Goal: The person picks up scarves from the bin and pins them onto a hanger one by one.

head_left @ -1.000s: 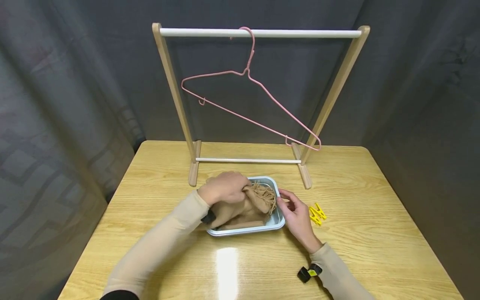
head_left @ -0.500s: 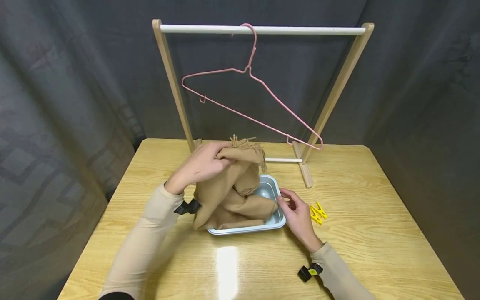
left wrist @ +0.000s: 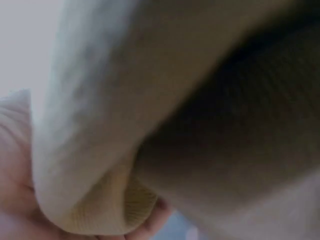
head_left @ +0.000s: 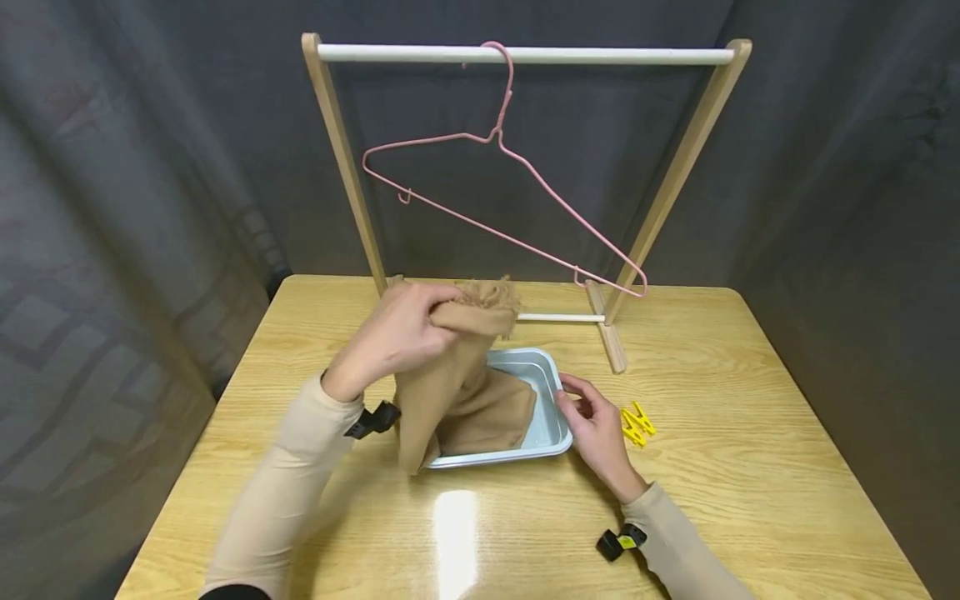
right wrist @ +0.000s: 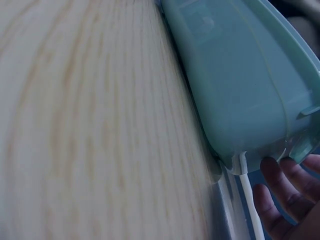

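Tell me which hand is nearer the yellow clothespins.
Right. The right hand, at the right end of the light-blue plastic tray, is just left of the yellow clothespins; the left hand is farther, across the tray, gripping the fringed tan cloth.

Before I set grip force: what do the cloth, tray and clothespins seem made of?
Cloth: matte woven fabric, fibre uncertain, by its drape and fringe.
Tray: probably smooth, slightly glossy plastic, by its moulded rim and soft sheen.
Clothespins: likely plastic, by their solid yellow; finish unclear.

Head view clear, white glare on the desk (head_left: 750, 475). Left wrist: cloth (left wrist: 95, 130) blurred, deep shadow right, top-left washed out.
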The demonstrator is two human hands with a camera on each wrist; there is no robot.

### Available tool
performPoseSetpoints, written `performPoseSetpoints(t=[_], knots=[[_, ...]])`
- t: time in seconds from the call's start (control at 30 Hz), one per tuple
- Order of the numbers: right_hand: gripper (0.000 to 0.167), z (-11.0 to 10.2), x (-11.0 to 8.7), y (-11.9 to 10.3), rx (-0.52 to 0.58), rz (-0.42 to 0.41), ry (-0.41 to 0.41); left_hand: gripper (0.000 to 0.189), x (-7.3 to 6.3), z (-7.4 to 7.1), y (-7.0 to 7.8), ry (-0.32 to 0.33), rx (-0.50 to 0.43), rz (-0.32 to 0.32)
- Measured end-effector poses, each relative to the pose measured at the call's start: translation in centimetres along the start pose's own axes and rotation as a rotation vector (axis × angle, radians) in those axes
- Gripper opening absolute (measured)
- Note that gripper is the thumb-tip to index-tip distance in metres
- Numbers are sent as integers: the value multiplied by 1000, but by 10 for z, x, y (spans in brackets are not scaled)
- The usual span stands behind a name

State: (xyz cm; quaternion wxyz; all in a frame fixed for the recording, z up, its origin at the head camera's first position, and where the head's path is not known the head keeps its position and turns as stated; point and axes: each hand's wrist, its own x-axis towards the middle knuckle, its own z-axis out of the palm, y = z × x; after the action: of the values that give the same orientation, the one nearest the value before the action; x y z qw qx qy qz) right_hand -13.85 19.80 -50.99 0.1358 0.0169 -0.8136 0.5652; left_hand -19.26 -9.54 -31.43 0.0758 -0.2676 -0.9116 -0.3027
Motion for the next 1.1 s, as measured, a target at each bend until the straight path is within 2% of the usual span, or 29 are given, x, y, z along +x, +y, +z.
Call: performPoseSetpoints(t=[0.07, 0.2, 0.27, 0.33, 0.4, 0.5, 0.6, 0.7, 0.83, 1.0, 1.1], knots=[[29, 0, 0, 0, 4, 0, -1, 4, -1, 24, -2, -66, 52, 16], [29, 0, 0, -1, 21, 1, -7, 1, -2, 67, -10, -136, 197, 17], [30, 0, -1, -2, 27, 4, -9, 9, -2, 81, -15, -156, 272, -10], [31, 1, -1, -2, 25, 4, -12, 18, -3, 88, -20, -209, 321, -42], [31, 0, -2, -3, 16, 5, -12, 33, -5, 90, -23, -274, 346, -67], [32, 0, -2, -3, -2, 5, -13, 54, -6, 85, -22, -382, 339, -102], [32, -1, -2, -3, -7, 4, -14, 71, -4, 74, -19, -453, 296, -111], [31, -2, -2, -3, 0, 4, -18, 78, -1, 60, -17, -504, 254, -124], [30, -3, -2, -3, 3, 5, -20, 67, 4, 57, -17, -560, 234, -112], [31, -3, -2, -3, 1, 4, -20, 56, 8, 74, -15, -615, 241, -83], [32, -2, -2, -3, -3, 2, -21, 42, 11, 84, -12, -643, 292, -106]])
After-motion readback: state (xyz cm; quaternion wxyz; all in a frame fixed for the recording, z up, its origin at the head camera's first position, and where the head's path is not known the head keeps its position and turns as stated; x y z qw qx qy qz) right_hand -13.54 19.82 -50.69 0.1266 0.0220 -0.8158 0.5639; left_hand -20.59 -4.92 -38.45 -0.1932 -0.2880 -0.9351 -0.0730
